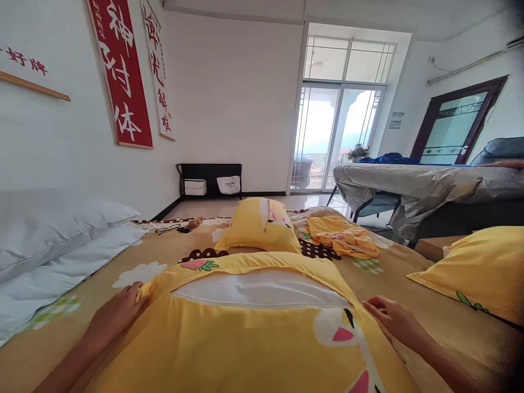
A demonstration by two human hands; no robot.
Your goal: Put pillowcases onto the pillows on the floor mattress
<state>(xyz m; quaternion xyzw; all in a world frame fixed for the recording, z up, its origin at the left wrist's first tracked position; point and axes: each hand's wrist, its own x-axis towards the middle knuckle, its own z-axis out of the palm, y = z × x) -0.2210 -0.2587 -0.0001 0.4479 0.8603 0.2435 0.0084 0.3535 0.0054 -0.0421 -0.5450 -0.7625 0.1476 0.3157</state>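
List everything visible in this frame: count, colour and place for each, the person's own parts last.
yellow pillow: 1, white insert showing at its opening, nearest, between the hands
other yellow pillows: 2, bed centre and right edge
yellow cloth: 1, crumpled, centre-right
white pillows: 2, stacked, left
bedsheet: 1, tan, patterned
red banner: 1, left wall
black shelf: 1, far wall
covered table: 1, grey, right
left hand: on pillow's left edge
right hand: at pillow's right edge
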